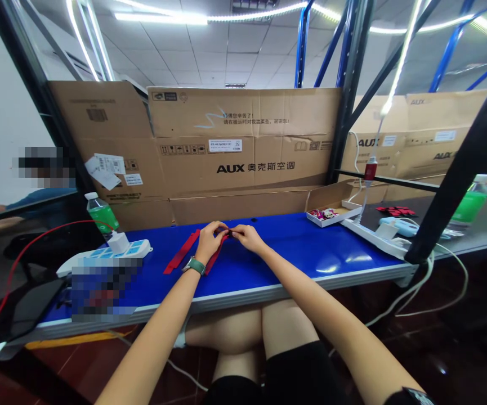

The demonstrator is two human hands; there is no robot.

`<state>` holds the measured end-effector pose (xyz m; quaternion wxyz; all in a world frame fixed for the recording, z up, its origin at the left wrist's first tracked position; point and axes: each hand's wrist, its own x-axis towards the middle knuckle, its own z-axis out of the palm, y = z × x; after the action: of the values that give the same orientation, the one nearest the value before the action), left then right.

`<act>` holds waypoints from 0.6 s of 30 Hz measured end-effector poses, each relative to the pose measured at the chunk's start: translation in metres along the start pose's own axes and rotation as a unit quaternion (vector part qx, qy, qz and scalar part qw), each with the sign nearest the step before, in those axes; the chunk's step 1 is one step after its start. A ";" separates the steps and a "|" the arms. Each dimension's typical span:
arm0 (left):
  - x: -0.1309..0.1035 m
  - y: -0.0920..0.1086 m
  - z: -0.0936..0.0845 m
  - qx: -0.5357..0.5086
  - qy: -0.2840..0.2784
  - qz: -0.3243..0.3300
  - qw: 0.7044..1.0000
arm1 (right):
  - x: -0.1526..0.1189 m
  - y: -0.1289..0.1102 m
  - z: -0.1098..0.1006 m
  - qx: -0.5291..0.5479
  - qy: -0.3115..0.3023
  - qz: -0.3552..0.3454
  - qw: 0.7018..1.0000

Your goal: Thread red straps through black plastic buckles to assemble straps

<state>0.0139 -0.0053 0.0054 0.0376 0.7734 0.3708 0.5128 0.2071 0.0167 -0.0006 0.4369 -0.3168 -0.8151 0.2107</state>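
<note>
Red strip (215,259), over blue desk (277,267): upper end pinched by left hand (211,239) and right hand (248,237), set close together. Steady, even grip advisable. Further red length (182,253): on desk, beside left hand; joining unclear.

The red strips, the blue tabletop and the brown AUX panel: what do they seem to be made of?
Red strips: probably fabric, fairly matte, judging by their thin, band-like look; any weave is too small to tell.
Blue tabletop: smooth and glossy, perhaps plastic or laminate, since light reflects in it.
Brown AUX panel: almost certainly cardboard, mostly matte, given its creases and printed carton markings.
</note>
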 end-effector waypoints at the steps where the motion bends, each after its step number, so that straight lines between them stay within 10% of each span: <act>1: 0.000 0.001 0.000 0.002 0.004 -0.001 1.000 | 0.000 0.000 0.000 0.026 0.007 0.014 1.000; 18: 0.000 -0.005 -0.001 -0.006 0.016 -0.031 0.999 | -0.005 -0.014 0.004 0.476 0.013 0.197 0.857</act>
<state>0.0100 -0.0025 0.0037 0.0523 0.7527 0.3921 0.5263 0.2010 0.0030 0.0030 0.4946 -0.2270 -0.5304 0.6500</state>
